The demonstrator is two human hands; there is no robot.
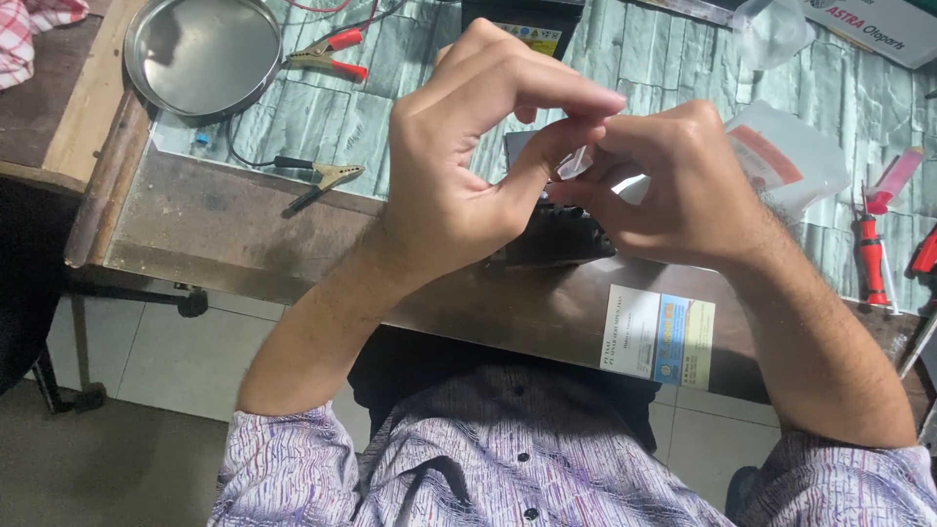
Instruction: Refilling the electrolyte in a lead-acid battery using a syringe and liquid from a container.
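At mid-frame, left hand (468, 166) and right hand (673, 190) pinch a small clear plastic piece (576, 161), seemingly peeling it; steady opposed pull needed.

Clear glossy plastic strip (576, 162) — shiny metal dish (203, 54) — worn wood table edge (107, 185).

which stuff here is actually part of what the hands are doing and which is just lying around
In hand:
- small clear plastic piece, pinched between the left hand and right hand
- dark device lying right beneath the hands

Lying about:
- round metal pan
- crocodile clips on leads
- red-handled screwdriver
- clear plastic pouch
- printed card
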